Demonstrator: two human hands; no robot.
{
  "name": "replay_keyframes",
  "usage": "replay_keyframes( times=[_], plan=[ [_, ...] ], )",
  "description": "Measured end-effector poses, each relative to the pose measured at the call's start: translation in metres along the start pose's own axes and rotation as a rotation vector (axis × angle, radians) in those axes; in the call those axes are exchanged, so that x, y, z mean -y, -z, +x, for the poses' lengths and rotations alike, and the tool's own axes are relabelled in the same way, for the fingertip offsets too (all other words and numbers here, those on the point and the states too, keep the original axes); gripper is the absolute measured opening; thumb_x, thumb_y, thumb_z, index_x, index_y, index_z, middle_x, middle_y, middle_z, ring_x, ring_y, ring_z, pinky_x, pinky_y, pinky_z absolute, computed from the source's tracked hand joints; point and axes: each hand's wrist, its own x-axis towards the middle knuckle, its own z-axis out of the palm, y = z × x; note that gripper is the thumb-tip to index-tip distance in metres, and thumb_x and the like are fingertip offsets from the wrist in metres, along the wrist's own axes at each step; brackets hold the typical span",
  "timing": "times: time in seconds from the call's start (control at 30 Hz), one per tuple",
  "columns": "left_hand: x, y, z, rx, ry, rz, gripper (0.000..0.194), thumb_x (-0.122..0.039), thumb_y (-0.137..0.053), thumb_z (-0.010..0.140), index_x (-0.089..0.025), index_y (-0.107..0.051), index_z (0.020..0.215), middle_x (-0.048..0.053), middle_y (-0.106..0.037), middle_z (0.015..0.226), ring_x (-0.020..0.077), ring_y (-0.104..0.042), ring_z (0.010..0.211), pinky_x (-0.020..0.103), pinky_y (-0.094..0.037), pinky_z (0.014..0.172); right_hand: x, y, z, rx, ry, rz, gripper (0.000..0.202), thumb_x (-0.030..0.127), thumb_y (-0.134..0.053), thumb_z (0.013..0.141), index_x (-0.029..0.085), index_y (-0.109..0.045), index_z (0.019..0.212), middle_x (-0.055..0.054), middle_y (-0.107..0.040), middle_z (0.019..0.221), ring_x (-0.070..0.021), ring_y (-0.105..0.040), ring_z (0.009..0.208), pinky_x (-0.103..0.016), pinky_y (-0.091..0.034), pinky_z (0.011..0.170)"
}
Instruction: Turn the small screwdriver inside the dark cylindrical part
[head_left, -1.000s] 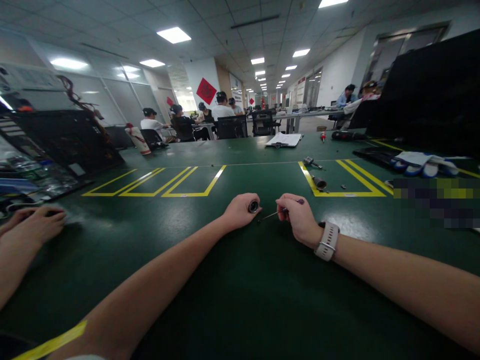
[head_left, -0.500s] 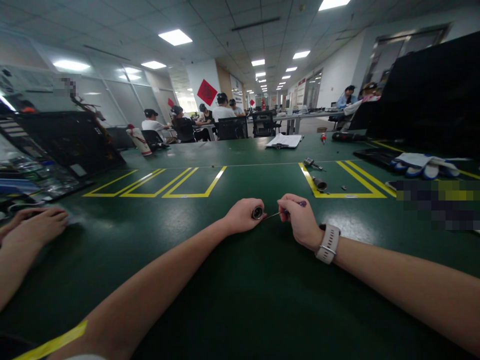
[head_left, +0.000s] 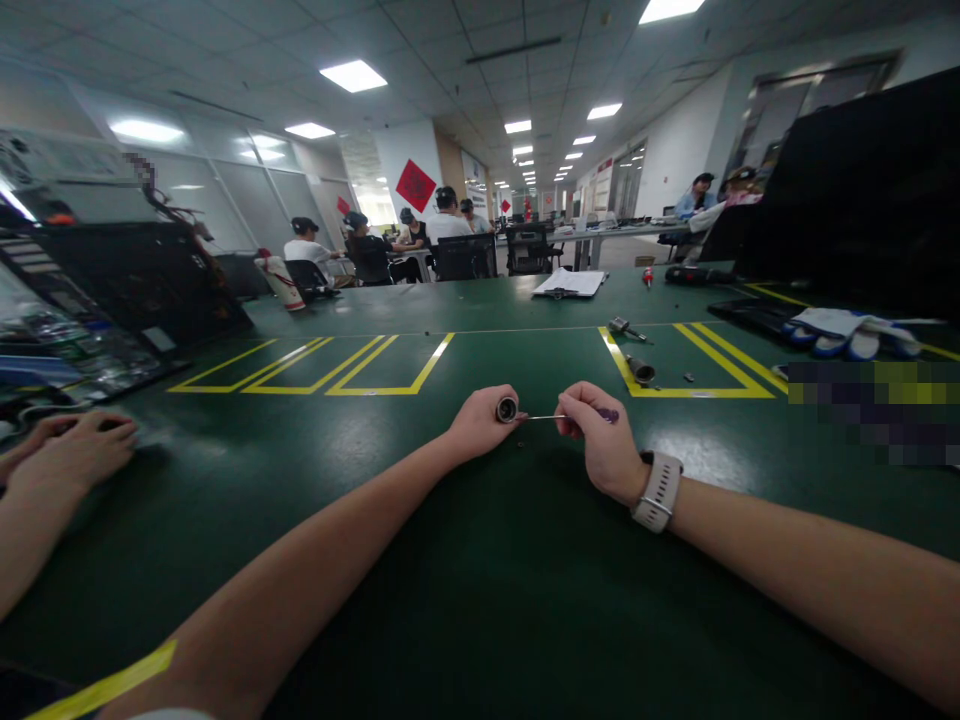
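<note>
My left hand (head_left: 482,424) is wrapped round a round metal part (head_left: 507,409), whose hollow end faces me. A screwdriver with a purple handle (head_left: 609,415) is in the closed fingers of my right hand (head_left: 596,430). Its thin shaft (head_left: 546,417) points left, and the tip reaches the fingertips of my left hand. Whether the tip touches the metal part cannot be made out. Below the shaft, a tiny dark piece (head_left: 520,445) lies on the green table (head_left: 465,560).
A metal cup-like part (head_left: 640,370) and a shafted metal part (head_left: 626,329) lie by the right yellow tape. Behind are a clipboard with paper (head_left: 570,283) and a dark tool (head_left: 697,275). Gloves (head_left: 851,330) lie right; another person's hands (head_left: 75,450) rest left.
The screwdriver has swung closer to level, and the metal part has shifted slightly left and up with my left hand. The tiny piece now shows on the table below the shaft.
</note>
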Motion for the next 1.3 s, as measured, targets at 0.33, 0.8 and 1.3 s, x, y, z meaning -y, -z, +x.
replay_keyframes(
  times=[0.33,0.8,1.3],
  plan=[
    [-0.003,0.001,0.000,0.001,0.027,0.000,0.011,-0.024,-0.056,0.071,-0.015,-0.051,0.066,-0.003,-0.050,0.060,0.0098,-0.045,0.056,0.022,-0.033,0.052,0.011,-0.003,-0.004,0.199,0.164,-0.262,0.013,0.027,-0.049,0.083,0.020,-0.055,0.073,0.000,-0.052,0.069,-0.0138,-0.049,0.065,-0.027,-0.038,0.060],
    [-0.002,0.001,0.000,0.014,-0.001,0.089,0.009,-0.024,-0.055,0.071,-0.016,-0.052,0.068,-0.002,-0.051,0.062,0.0118,-0.047,0.059,0.023,-0.034,0.053,0.013,-0.004,-0.007,0.223,0.151,-0.261,0.018,0.026,-0.051,0.081,0.019,-0.052,0.065,0.002,-0.049,0.062,-0.0126,-0.046,0.059,-0.026,-0.035,0.056],
    [-0.004,0.003,-0.002,0.011,-0.049,0.120,0.008,-0.023,-0.053,0.072,-0.017,-0.049,0.067,-0.002,-0.050,0.064,0.0124,-0.048,0.061,0.024,-0.034,0.055,0.008,0.001,-0.004,0.249,0.118,-0.194,0.018,0.029,-0.051,0.082,0.019,-0.055,0.068,0.002,-0.050,0.065,-0.0128,-0.046,0.060,-0.026,-0.035,0.057]
  ],
)
